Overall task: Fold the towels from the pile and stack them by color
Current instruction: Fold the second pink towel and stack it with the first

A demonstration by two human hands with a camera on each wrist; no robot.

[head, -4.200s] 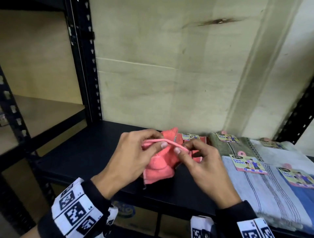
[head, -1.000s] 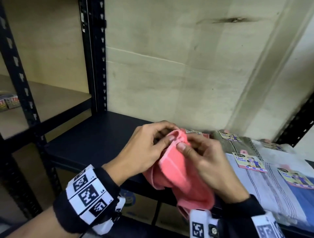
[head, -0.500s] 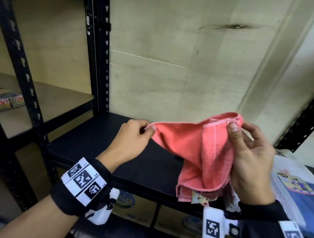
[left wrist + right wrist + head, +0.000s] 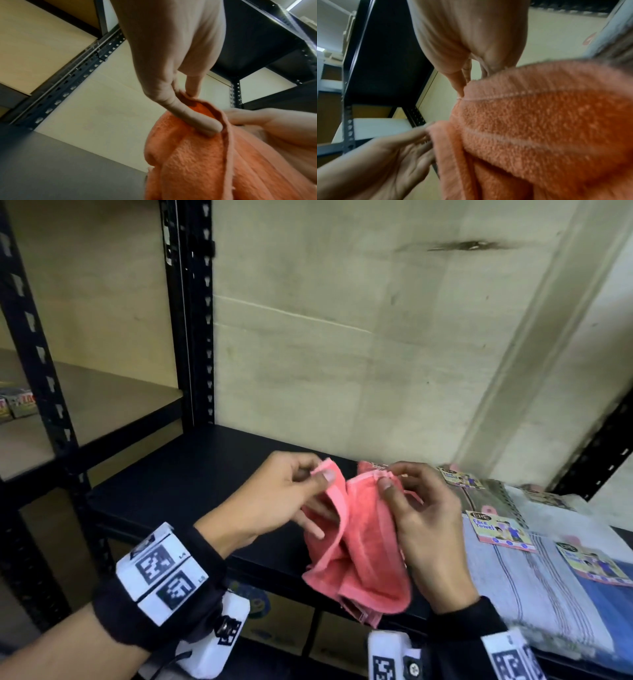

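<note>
Pink towel [image 4: 363, 546] hangs lengthwise downward, top corners pinched by left hand [image 4: 274, 501], right hand [image 4: 424, 529].

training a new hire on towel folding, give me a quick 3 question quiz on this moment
1. True or false: the pink towel lies flat on the black shelf.
2. Which hand pinches the towel's top edge? A) left hand only B) right hand only C) both
3. Fill in: the folded striped towels with paper labels lie to the person's ____.

Key: 1 false, it hangs from the hands; 2 C; 3 right.
</note>
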